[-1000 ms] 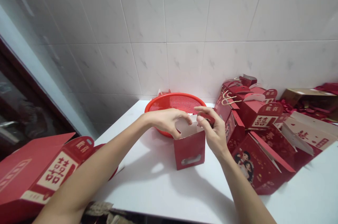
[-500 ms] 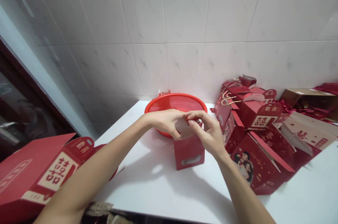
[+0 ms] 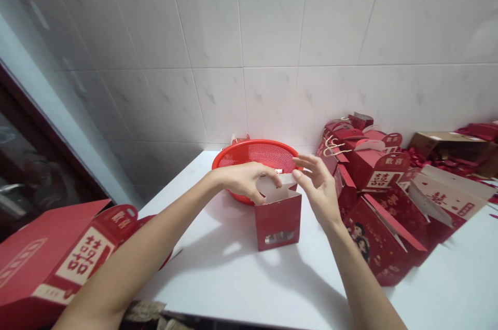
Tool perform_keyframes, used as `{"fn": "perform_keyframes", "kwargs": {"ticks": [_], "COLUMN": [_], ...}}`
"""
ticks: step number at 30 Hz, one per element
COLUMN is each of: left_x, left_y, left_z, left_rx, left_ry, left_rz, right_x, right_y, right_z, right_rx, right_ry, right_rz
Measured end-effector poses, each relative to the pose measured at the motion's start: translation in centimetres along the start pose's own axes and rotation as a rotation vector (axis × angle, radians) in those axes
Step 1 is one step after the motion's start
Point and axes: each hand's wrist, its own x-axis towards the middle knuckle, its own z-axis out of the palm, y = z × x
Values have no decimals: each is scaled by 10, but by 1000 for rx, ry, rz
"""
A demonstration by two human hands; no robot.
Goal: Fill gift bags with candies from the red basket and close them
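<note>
A small red gift box stands upright on the white table with its top open. A little clear window sits low on its front, and something shiny shows behind it. At the box's left rim, my left hand is curled, thumb at the front edge and fingers over the opening. My right hand is just right of the box's top, fingers apart and nothing visible in them. Behind both hands is a red mesh basket, partly hidden, with a small wrapped piece showing inside. The box's inside is mostly hidden.
Several red gift boxes crowd the table's right side, some with rope handles. A cardboard box with red ribbon stands behind them. Another large red box is at the left, beside my left forearm. A tiled wall rises behind the table.
My right hand has let go of a small red item above the box and moved right, its fingers spreading. The left hand stays at the rim. Box and basket have not moved.
</note>
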Motion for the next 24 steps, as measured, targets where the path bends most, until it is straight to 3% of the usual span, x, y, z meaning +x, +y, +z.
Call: {"fn": "perform_keyframes", "kwargs": {"ticks": [4, 8, 11, 17, 24], "left_x": [4, 7, 10, 19, 20], "left_y": [-6, -12, -15, -17, -8], "left_z": [0, 2, 5, 17, 18], "left_rx": [-59, -124, -161, -260, -216], "left_ry": [20, 34, -3, 118, 112], "left_rz": [79, 156, 215, 219, 253], "right_x": [-13, -29, -37, -47, -52], "right_y": [9, 18, 22, 21, 12], "right_z": [-8, -14, -17, -19, -11], "right_rx": [17, 72, 74, -29, -88], "right_ry": [-170, -309, -259, -135, -58], "right_rz": [164, 211, 224, 191, 123]}}
